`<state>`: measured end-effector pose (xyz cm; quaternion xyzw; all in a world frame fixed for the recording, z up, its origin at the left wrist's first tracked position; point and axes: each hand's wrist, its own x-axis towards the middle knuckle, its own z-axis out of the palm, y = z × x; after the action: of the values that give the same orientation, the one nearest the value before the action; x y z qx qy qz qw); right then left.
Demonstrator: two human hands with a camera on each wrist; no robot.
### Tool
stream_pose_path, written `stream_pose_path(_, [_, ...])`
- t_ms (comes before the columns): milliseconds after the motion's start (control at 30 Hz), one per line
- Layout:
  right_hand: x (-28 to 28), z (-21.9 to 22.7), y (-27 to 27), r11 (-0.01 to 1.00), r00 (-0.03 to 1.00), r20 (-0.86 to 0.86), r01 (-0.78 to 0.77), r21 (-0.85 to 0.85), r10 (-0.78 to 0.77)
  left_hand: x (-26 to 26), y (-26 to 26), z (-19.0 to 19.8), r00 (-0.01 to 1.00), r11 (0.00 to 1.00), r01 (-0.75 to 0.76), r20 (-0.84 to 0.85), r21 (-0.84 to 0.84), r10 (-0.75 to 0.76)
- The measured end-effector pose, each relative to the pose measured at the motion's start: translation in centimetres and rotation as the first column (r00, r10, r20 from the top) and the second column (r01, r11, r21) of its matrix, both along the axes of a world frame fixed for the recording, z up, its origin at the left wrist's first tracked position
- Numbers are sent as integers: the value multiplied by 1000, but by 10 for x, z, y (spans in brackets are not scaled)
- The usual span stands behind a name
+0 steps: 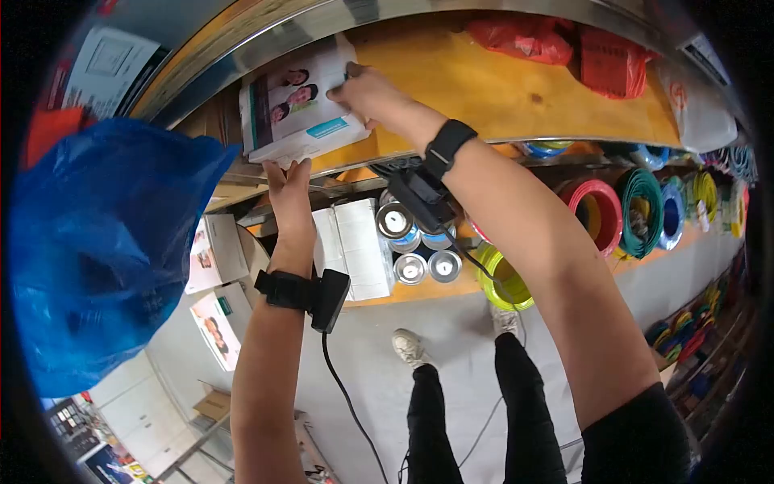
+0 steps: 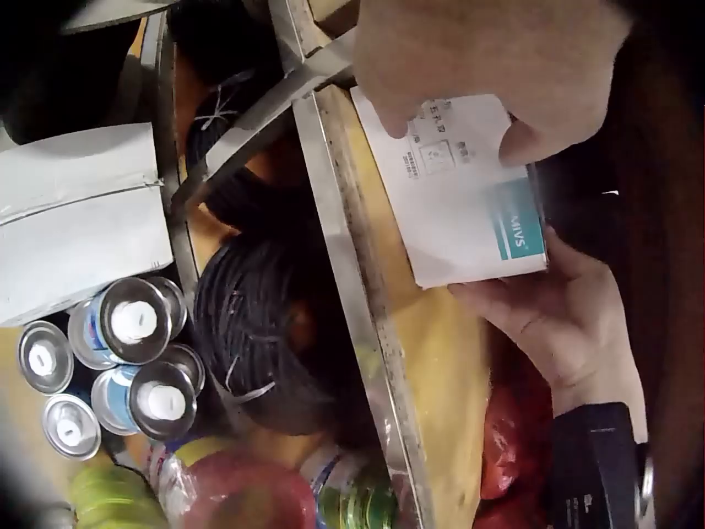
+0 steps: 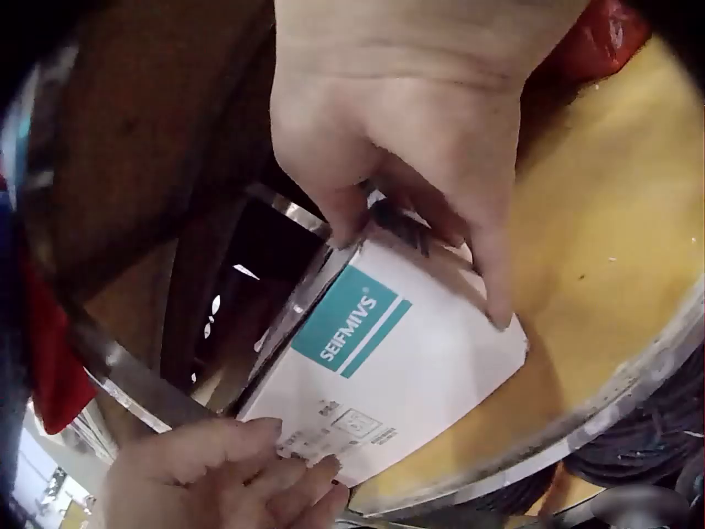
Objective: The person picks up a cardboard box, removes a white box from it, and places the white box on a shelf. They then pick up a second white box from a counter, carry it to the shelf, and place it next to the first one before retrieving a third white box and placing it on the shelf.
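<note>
Head view: A printed box (image 1: 302, 109) sits at 11 o'clock on a wooden shelf (image 1: 435, 89), the right hand (image 1: 375, 95) gripping its end, the left hand (image 1: 290, 194) touching its front, apparently to steady it; wire coils (image 1: 639, 185) at 3 o'clock, pale floor (image 1: 371, 375) at 6. Left-wrist view: hands apart; cans (image 2: 161, 402) at 8. Right-wrist view: bare shelf wood at 2.

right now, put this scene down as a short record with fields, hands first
left hand: fingers touch the white cardboard box with teal label
right hand: grips the box at its right end, head view
label text: SEIFMIVS
surface: yellow wooden shelf with metal front edge
farther along shelf: red plastic bags
below shelf: silver-topped round metal cans
</note>
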<state>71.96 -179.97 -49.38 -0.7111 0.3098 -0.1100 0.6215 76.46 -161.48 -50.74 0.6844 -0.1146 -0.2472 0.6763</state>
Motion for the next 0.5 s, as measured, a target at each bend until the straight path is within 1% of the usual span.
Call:
stream_pose_path(33, [5,0,1,988,997,-65,39,-148,-49,-2,-4,4,1000,1000,17,10,13,-17])
stream_pose_path(67, [8,0,2,973,999,-41,20,-228,-30,-3,-5,8,1000,1000,-13,-26,21,14])
stream_pose_path(100, [15,-5,4,976,999,-35,31,-215,-40,-3,-4,9,997,998,-47,-63,32,49])
stream_pose_path(167, [27,-18,4,927,991,86,124,-355,-100,10,-2,4,998,999,-25,-65,23,27])
stream_pose_path(233, [25,-16,7,930,992,80,123,-347,-102,18,-3,5,991,999,13,-129,-35,-17])
stream_pose_path(267, [23,-14,9,929,990,101,128,-347,-99,19,-5,2,991,999,11,-134,-37,-16])
stream_pose_path(333, [19,-13,14,926,990,112,121,-357,-86,16,-9,0,986,994,-88,-149,-59,78])
stream_pose_path(400, [16,-14,23,898,988,42,150,-415,-146,17,-9,3,978,991,-109,-188,-76,93])
stream_pose_path(433, [15,-15,26,894,989,38,146,-424,-144,17,-10,5,971,989,-123,-217,-85,102])
stream_pose_path(467, [14,-16,31,869,979,92,204,-450,-182,16,-10,6,969,988,-125,-223,-91,102])
stream_pose_path(500, [14,-17,35,842,965,148,262,-471,-217,14,-13,14,957,983,-160,-259,-95,130])
